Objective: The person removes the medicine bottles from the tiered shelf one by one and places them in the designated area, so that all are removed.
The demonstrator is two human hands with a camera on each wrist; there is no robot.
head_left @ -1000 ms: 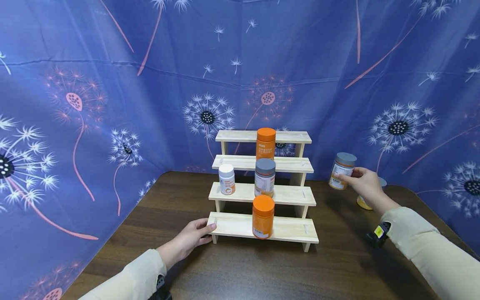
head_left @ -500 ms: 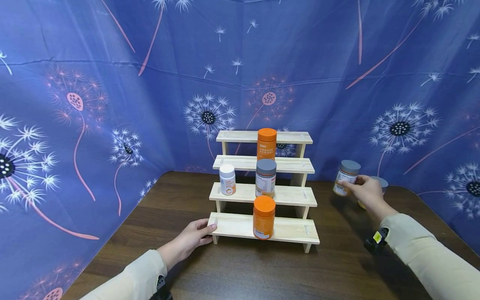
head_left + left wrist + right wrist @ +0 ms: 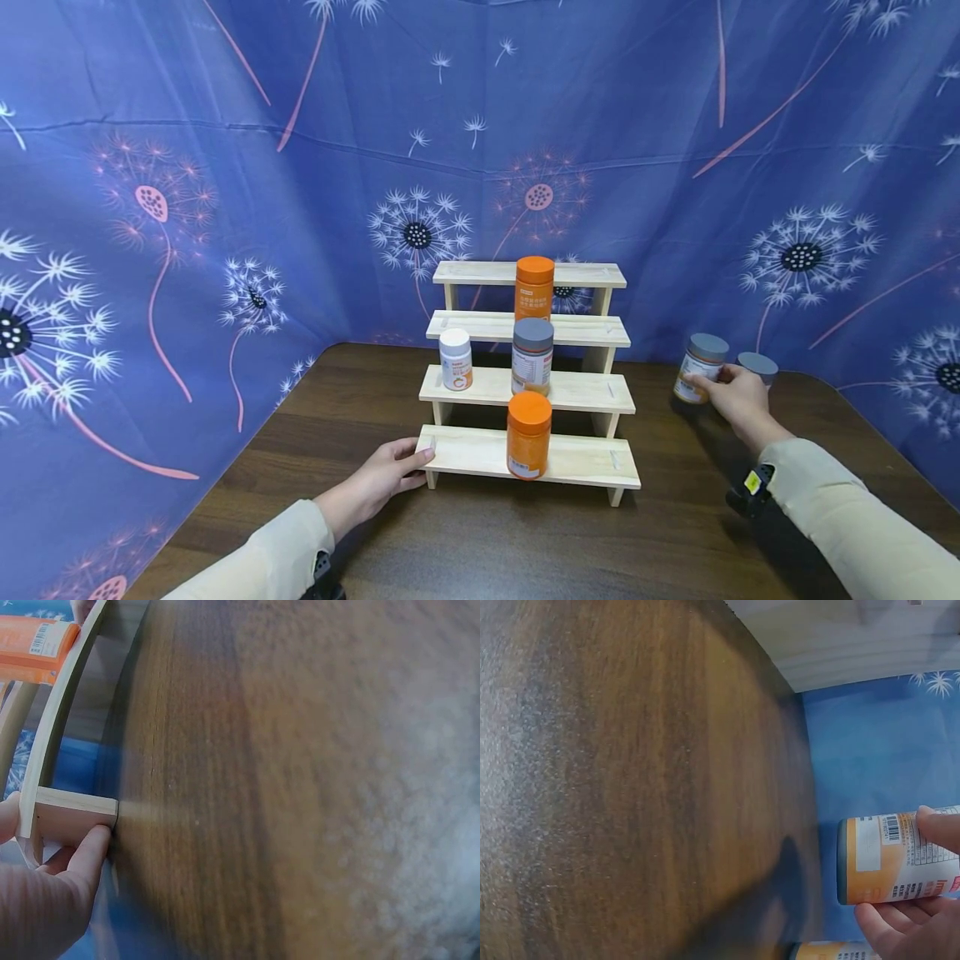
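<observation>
My right hand holds a grey-lidded pill bottle with an orange-and-white label at the right of the table. In the right wrist view the thumb is on one side of the bottle and the fingers on the other. A second grey-lidded bottle stands behind this hand, mostly hidden by it. My left hand grips the left end of the lowest step of a wooden tiered stand, thumb on top. Its fingertips touch the stand's leg in the left wrist view.
An orange bottle stands on the lowest step. Above it, the second step carries a white bottle and a grey-lidded bottle. Another orange-lidded bottle is higher up. A blue dandelion-print cloth hangs behind the table.
My right hand has lowered the grey-lidded bottle toward the tabletop and moved it slightly right, nearer the second bottle. The left hand stays on the stand.
</observation>
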